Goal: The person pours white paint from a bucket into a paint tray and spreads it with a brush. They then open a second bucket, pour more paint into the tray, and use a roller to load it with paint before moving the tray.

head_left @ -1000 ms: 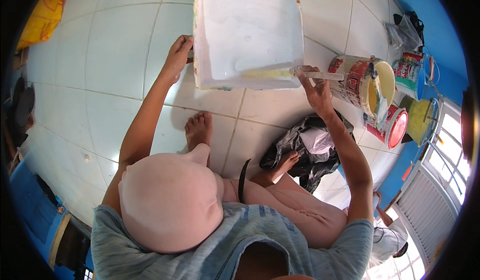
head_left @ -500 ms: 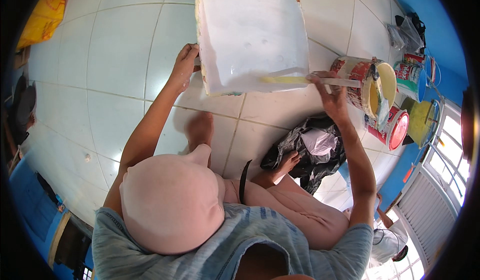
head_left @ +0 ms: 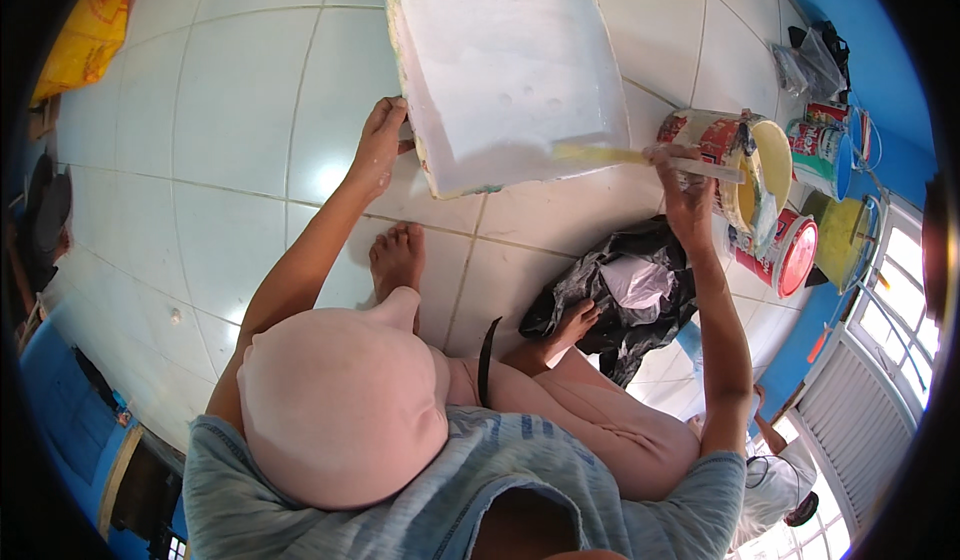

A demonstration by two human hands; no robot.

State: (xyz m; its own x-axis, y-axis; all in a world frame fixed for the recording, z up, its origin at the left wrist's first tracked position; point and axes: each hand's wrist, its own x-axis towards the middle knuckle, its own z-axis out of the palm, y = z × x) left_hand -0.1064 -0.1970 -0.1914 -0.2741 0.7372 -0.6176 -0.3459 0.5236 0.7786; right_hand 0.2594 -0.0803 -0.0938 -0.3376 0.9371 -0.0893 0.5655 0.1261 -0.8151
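A large rectangular tray [head_left: 408,72] with a crusty green and yellow rim stands ahead of me over the floor tiles. White paint [head_left: 510,60] covers its inside, with a few small dimples on the surface. My left hand [head_left: 378,145] is closed on the tray's left rim near its near corner. In my right hand [head_left: 686,188] is a long flat stick [head_left: 598,153], yellow toward its tray end and pale at the other. The yellow part reaches low over the near right corner of the paint. Whether it touches the paint, I cannot tell.
Paint-smeared buckets [head_left: 705,132] lie or stand at the right, beside a red-and-white can [head_left: 785,252] and a yellow bucket [head_left: 845,242]. A black plastic bag [head_left: 570,285] lies by my right foot. Another person [head_left: 775,490] is at the lower right; a yellow sack [head_left: 88,30] sits far left.
The tray has shifted a little, its near edge moving right and toward me. My right hand and the stick have moved right; my left hand keeps its hold.
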